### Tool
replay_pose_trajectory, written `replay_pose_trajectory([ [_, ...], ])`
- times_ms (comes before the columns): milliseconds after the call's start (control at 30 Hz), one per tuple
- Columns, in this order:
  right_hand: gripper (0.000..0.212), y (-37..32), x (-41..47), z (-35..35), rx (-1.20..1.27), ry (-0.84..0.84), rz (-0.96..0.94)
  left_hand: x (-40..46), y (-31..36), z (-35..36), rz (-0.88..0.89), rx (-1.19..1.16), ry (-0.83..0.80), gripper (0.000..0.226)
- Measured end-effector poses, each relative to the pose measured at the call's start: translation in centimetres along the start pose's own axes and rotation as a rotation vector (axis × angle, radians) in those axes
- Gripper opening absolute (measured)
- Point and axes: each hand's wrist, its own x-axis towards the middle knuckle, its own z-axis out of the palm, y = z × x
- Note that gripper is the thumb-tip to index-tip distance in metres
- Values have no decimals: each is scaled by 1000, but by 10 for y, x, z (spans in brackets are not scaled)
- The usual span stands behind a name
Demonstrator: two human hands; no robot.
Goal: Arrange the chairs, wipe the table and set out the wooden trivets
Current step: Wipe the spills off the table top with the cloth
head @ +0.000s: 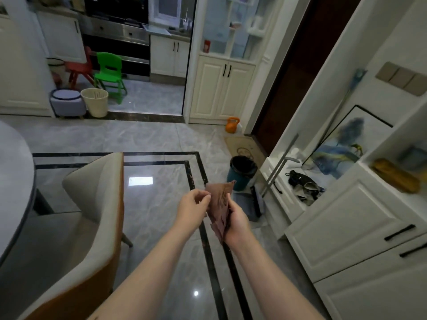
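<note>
My right hand (238,224) grips a stack of thin brown wooden trivets (219,204), held on edge above the floor in the middle of the view. My left hand (193,207) is right beside the stack, its thumb and fingertips pinching the edge of the top trivet. A beige dining chair (97,195) with an orange-brown back shell stands at the lower left, facing the round grey table (13,176) whose edge shows at the far left.
A white sideboard (346,227) with black handles lines the right side, with a framed picture and a dark bag on its shelf. A teal bin (242,173) stands on the floor ahead. Farther off are a green child's chair (109,75), a waste basket and a stool.
</note>
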Motion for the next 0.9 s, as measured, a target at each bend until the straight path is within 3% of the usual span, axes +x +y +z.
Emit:
replay_pose_trajectory([
  [167, 50, -53, 64, 5, -54, -13, -47, 82, 27, 20, -165, -158, -95, 23],
  [367, 51, -114, 137, 21, -272, -22, -110, 172, 61, 32, -308, -160, -186, 41],
  [500, 51, -152, 200, 36, -358, -39, -119, 235, 74, 31, -338, -350, -201, 46],
  [633, 47, -186, 278, 51, -383, -97, -144, 309, 85, 29, -289, -188, -57, 40],
  [767, 29, -229, 355, 81, -376, -157, -110, 385, 99, 27, -295, -260, 133, 21],
  [900, 38, -261, 421, 117, -454, -235, -64, 444, 113, 10, -313, -265, 307, 18],
])
